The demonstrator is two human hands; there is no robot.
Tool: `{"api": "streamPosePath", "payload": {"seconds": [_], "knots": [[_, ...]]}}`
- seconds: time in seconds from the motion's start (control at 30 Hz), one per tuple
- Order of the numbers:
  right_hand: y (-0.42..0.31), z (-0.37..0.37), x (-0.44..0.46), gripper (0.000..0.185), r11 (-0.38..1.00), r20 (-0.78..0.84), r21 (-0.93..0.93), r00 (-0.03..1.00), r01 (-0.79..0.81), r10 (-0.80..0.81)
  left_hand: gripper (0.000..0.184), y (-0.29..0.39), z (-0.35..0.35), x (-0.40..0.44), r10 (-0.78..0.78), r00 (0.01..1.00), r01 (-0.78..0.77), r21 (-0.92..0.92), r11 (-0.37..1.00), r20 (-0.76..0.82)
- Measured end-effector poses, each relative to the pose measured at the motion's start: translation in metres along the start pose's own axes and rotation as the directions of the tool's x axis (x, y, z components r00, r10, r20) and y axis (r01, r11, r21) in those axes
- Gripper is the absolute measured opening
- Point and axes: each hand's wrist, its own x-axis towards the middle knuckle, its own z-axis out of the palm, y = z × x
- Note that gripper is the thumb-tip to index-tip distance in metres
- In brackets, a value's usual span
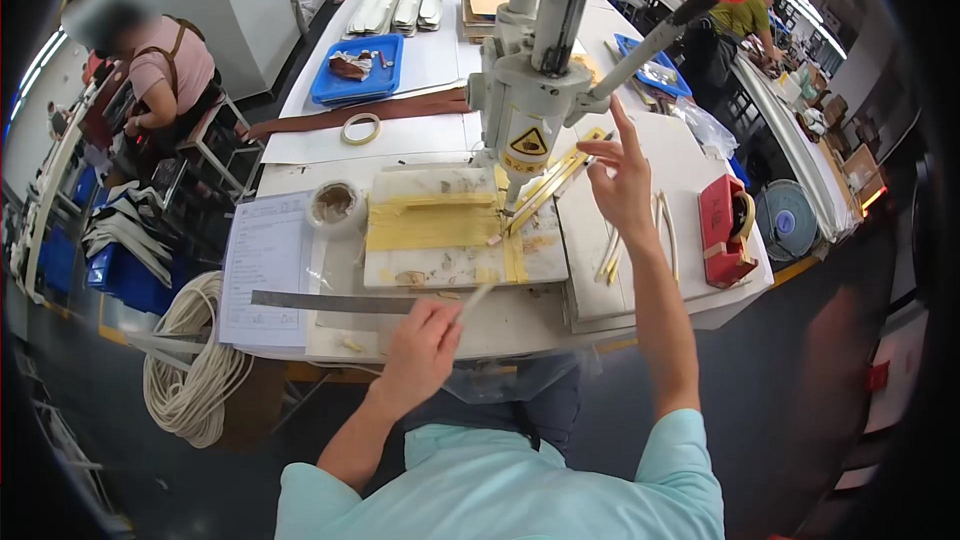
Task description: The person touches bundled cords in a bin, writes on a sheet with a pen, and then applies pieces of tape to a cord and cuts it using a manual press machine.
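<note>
My left hand (420, 350) is closed in a pinch at the table's front edge, on a short pale piece of cord (478, 302) blurred by motion. A steel ruler (320, 301) lies just beyond it. My right hand (622, 190) is raised beside the hand press (530, 105), fingers apart and index finger pointing up near the lever (650, 45). Just left of that hand, yellow strips and a pen-like stick (550, 185) lie slantwise. Under the press is a white board (385, 265) covered partly with yellow tape (430, 227).
A round tub (338, 206), tape roll (361, 128) and printed sheet (262, 270) are on the left. A red tape dispenser (727, 232) stands right, near pale cord pieces (608, 250). Coiled cord (190, 370) hangs off the left corner. A blue tray (350, 70) sits farther back. Other people work nearby.
</note>
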Motion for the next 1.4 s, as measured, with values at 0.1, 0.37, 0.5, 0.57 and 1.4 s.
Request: {"api": "streamPosePath", "payload": {"seconds": [0.1,0.37,0.5,0.57,1.4], "knots": [[0.026,0.006,-0.015,0.058,0.999,-0.169,0.032,0.986,0.0,0.005,0.021,0.006,0.014,-0.009,-0.03,0.999,0.028,-0.062,0.998,-0.028],[0.041,0.035,-0.056,0.031,0.911,0.427,-0.402,0.899,0.093,0.097,0.018,0.009,0.021,-0.012,0.011,0.997,-0.017,-0.081,0.997,-0.073],[0.046,0.044,-0.048,0.033,0.767,0.548,-0.515,0.835,0.382,-0.048,0.018,0.012,0.023,-0.013,0.074,0.997,-0.075,-0.022,0.997,-0.038],[0.041,0.042,-0.039,0.032,0.763,0.623,-0.503,0.782,0.406,-0.005,0.018,0.013,0.021,-0.016,0.067,0.997,-0.068,-0.03,0.997,-0.036],[-0.107,-0.017,-0.118,0.03,0.949,0.292,0.313,0.945,0.05,-0.146,0.026,0.047,0.019,-0.002,-0.35,0.925,0.094,-0.808,0.582,-0.145]]}}
